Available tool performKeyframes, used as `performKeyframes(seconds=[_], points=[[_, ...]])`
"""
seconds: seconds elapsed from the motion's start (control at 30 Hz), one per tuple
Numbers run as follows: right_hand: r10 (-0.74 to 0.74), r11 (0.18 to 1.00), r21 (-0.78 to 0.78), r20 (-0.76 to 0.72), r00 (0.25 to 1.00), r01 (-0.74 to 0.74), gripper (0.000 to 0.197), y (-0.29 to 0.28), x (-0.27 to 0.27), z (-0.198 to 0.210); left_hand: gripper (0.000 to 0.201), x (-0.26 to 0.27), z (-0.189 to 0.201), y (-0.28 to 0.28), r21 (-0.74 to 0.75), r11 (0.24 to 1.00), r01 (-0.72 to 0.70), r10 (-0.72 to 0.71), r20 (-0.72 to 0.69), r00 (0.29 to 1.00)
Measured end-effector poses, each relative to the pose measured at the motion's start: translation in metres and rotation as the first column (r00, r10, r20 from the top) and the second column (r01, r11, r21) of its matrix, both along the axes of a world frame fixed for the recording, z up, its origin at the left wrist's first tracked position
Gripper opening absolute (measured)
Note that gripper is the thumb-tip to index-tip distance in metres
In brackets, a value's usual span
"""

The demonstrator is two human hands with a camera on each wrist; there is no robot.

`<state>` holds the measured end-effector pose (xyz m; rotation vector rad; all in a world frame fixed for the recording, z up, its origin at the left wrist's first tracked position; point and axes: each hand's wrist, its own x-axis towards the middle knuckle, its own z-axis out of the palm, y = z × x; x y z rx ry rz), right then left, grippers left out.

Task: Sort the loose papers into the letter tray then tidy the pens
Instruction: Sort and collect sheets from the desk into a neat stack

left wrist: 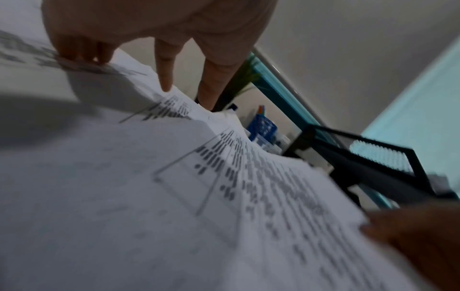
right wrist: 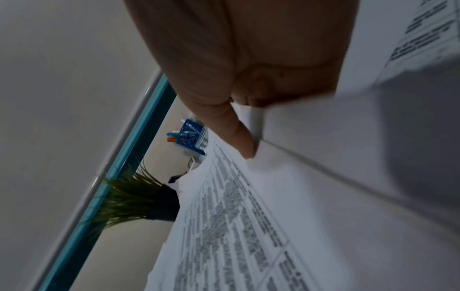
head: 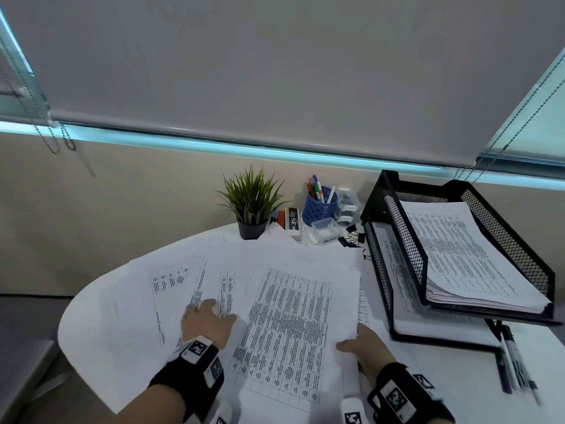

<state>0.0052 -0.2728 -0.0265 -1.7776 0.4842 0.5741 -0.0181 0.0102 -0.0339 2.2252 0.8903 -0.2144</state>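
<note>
Letter tray [head: 397, 191], desk's right edge: both tiers hold papers [head: 464, 255]. Left hand [head: 208, 321] fingers spread flat; right hand [head: 365, 344] apparently pinches a printed sheet [head: 290, 332].

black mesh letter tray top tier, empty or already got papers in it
Already holding papers. In the head view the black mesh letter tray has a thick stack of printed sheets lying flat in its top tier.

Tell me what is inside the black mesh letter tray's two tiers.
The letter tray has a thick stack of printed sheets in its upper tier. The lower tier holds more printed paper, mostly hidden by the tier above, so how much is there cannot be told.
</note>
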Motion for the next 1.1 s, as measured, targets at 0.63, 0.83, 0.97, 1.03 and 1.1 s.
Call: performKeyframes(seconds=[0.63,0.83,0.97,1.03,1.1], points=[[0.304,0.951,-0.111,0.148,0.941,-0.290,0.051,0.037,-0.008,0.001,0.109,0.000,-0.013,0.026,-0.534,0.835,-0.134,0.081,-0.121,0.989],[0.405,0.913,-0.146,0.193,0.894,-0.382,0.039,0.027,-0.006,0.009,0.080,-0.003,-0.015,0.024,-0.634,0.769,-0.082,0.009,-0.117,0.993],[0.413,0.906,-0.178,0.168,0.895,-0.384,0.026,0.020,-0.002,0.012,0.086,0.002,-0.041,0.030,-0.505,0.863,-0.020,-0.045,-0.116,0.992],[0.348,0.897,-0.347,0.177,0.921,-0.272,0.028,0.013,0.001,0.006,0.068,-0.001,-0.032,0.035,-0.454,0.890,-0.034,-0.019,-0.110,0.994],[0.286,0.848,-0.498,0.139,0.948,-0.182,0.041,0.005,0.002,0.006,0.061,-0.004,-0.030,0.044,-0.454,0.889,-0.058,0.022,-0.085,0.996]])
